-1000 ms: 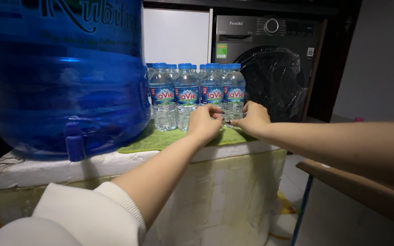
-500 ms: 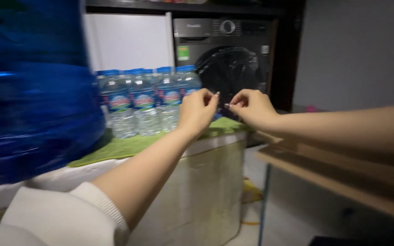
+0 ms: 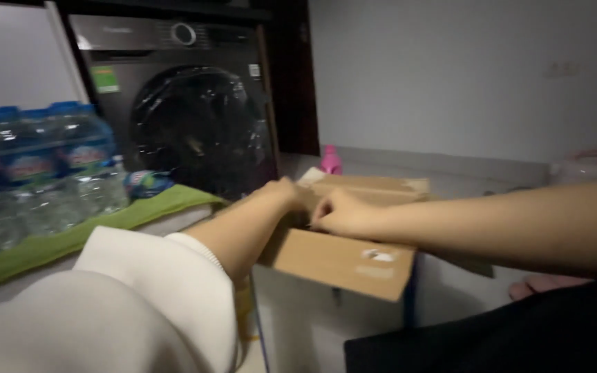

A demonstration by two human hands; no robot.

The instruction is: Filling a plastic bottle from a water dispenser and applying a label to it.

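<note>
Both hands over open cardboard box (image 3: 343, 259), frame centre. Left hand (image 3: 281, 192) at box's far flap, 11 o'clock of right hand; grip hidden, cannot tell. Right hand (image 3: 340, 213) fingers curled, possibly pinching something small; blur hides it. Water bottles (image 3: 36, 176) on green mat (image 3: 70, 238) at 9 o'clock. Dark washing machine (image 3: 188, 117) at 12 o'clock.
</note>
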